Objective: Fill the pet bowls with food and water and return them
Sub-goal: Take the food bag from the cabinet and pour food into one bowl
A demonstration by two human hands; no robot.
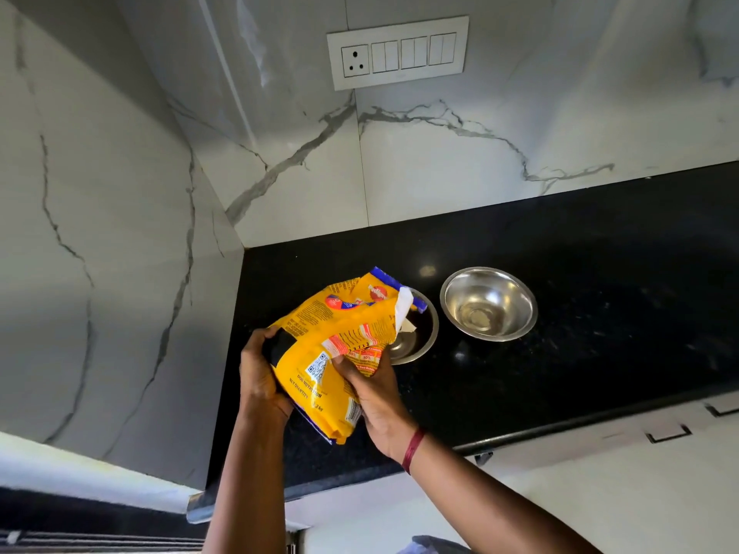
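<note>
We grip the yellow food bag (340,345) between both hands: left hand (262,377) clasping its base, right hand (372,393) its side. Its torn mouth tilts over the near steel bowl (416,341); second bowl (488,303) sits just beside on the black counter (600,293).

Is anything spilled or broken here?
No spill on the black counter. The yellow food bag has a ragged, torn-open top, tipped over the left bowl. The right bowl looks fine.
</note>
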